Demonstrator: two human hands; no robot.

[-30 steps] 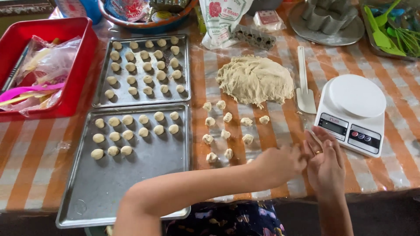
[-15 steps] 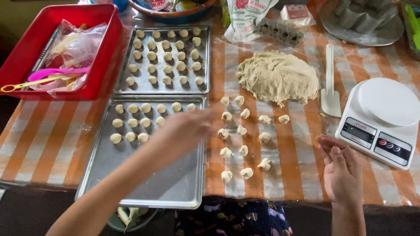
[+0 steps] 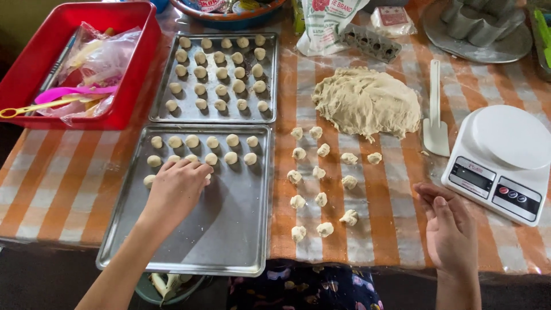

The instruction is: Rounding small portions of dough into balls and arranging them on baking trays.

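Observation:
My left hand [image 3: 177, 189] rests palm down on the near metal baking tray [image 3: 229, 229], its fingers over the third row of small rolled dough balls [image 3: 213, 141]; whether a ball sits under the fingers is hidden. My right hand [image 3: 450, 227] hovers over the orange-striped tablecloth, palm turned inward, fingers apart, holding nothing. Several rough dough pieces [image 3: 321, 172] lie loose on the cloth between my hands. A large mound of dough [image 3: 367, 103] sits behind them.
A second tray [image 3: 270, 74] full of dough balls lies behind the near one. A red bin [image 3: 138, 63] with bags and utensils stands far left. A white spatula [image 3: 436, 123] and a white kitchen scale [image 3: 505, 155] are at right. Bags and metal moulds line the back.
My left hand moved from beside my right hand leftward across the table onto the near tray. My right hand stayed near the scale and opened.

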